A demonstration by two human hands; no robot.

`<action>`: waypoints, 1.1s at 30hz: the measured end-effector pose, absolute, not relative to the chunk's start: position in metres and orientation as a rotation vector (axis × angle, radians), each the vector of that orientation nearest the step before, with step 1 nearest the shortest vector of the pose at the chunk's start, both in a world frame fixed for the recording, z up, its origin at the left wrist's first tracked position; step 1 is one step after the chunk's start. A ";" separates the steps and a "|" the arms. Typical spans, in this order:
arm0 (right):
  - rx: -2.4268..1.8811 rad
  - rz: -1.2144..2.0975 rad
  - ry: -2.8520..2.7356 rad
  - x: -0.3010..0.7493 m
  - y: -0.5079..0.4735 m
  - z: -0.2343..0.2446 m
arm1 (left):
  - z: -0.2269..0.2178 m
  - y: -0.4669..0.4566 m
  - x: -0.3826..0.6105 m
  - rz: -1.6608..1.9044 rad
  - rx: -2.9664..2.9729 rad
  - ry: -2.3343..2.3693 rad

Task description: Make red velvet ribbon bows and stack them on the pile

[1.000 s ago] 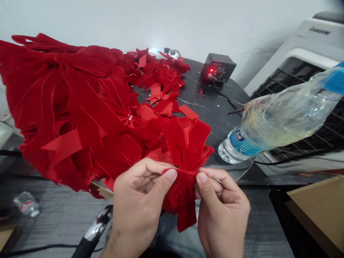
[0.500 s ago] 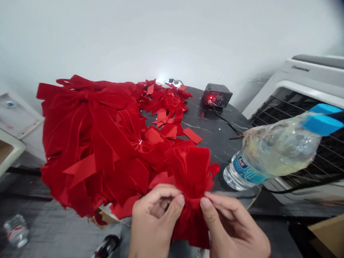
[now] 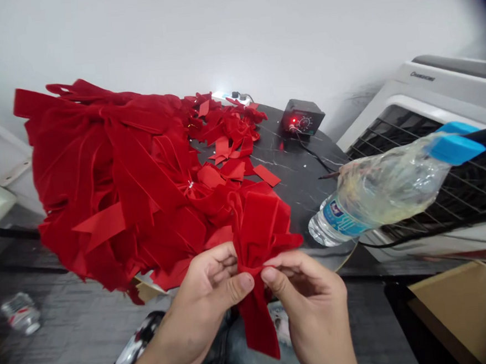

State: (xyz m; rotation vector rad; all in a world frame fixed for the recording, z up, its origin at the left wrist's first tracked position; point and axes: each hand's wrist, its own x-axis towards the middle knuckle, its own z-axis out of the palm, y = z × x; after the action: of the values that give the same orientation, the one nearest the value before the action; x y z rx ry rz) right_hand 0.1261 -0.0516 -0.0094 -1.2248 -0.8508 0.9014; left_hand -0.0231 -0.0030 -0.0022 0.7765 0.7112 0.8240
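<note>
A red velvet bow [image 3: 259, 225] is held in front of me, its loops upward and a tail hanging below. My left hand [image 3: 217, 286] pinches the bow's middle from the left, thumb in front. From the right, my right hand [image 3: 302, 286] pinches the narrow band at the centre between thumb and forefinger. Just beyond the hands, a large heap of red velvet bows [image 3: 142, 172] covers the left side of the table. Part of the bow's middle is hidden behind my fingers.
On the dark marbled table [image 3: 300, 169] stand a small black box [image 3: 303, 117] with a red light and a water bottle [image 3: 376, 189] with a blue cap. A white appliance with a grille [image 3: 390, 94] is at the right. A second bottle [image 3: 21, 314] lies on the floor.
The bow has turned and tilted in my hands, so its tail now hangs more to the right. Both hands have moved slightly left and up in view, as the view itself shifted.
</note>
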 end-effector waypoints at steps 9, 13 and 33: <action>-1.214 0.962 -0.873 0.133 -0.054 -0.007 | 0.001 0.000 -0.023 0.777 0.795 0.547; -1.119 1.058 -0.897 0.133 -0.051 -0.002 | -0.002 0.004 -0.027 0.777 0.813 0.572; -1.206 1.039 -1.113 0.147 -0.052 0.009 | -0.012 0.008 -0.014 0.732 0.717 0.833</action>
State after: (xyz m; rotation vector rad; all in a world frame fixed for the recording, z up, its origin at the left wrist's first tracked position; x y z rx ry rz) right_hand 0.1468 -0.0516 0.0088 -1.2060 -1.1130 1.0389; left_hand -0.0144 0.0080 -0.0120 0.7166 0.8334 0.7320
